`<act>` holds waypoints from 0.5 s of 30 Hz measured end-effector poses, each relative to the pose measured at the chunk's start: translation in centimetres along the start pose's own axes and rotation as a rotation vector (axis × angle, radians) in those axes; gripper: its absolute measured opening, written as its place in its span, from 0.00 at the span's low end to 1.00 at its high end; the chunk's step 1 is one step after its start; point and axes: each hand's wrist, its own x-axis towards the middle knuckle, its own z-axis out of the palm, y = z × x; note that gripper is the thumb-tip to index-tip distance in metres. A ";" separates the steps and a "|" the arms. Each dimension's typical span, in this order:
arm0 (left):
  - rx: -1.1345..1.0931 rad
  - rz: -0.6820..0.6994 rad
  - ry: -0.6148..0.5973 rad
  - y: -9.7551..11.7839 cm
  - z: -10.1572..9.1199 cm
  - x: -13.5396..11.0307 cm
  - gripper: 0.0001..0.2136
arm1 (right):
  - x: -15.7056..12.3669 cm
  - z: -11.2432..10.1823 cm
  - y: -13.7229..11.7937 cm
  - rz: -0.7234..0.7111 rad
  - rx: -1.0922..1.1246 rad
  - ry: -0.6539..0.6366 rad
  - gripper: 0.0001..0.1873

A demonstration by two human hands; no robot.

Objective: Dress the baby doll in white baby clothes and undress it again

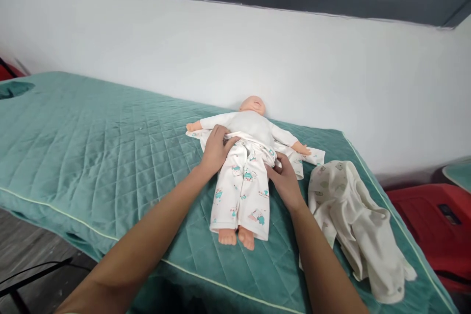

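A baby doll [253, 103] lies on its back, arms spread, in a white long-sleeved top [246, 124]. Printed white baby pants [250, 179] cover its legs, and its bare feet stick out at the cuffs. At the waistband, my left hand [217, 149] is closed on the pants on the left side, thumb over the fabric. On the other side of the waist my right hand [285, 179] pinches the edge of the pants. Part of its fingers is hidden by cloth. A printed garment [317, 156] is spread out beneath the doll's arms and back.
A green quilted cover [110, 157] lies over the bed, which stands against a white wall [184, 49]. To the right of my right forearm is a crumpled cream garment [360, 221]. Red cases [430, 221] stand beyond the bed's right edge.
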 end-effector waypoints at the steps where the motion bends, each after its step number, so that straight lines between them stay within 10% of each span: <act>1: -0.017 -0.005 -0.003 -0.2 0.1 0.1 0.08 | 0.1 0.1 0.1 -0.008 -0.001 -0.002 0.27; 15: 0.073 0.029 -0.170 -0.2 -2.0 -2.6 0.11 | 1.0 0.0 0.5 -0.103 -0.286 0.095 0.20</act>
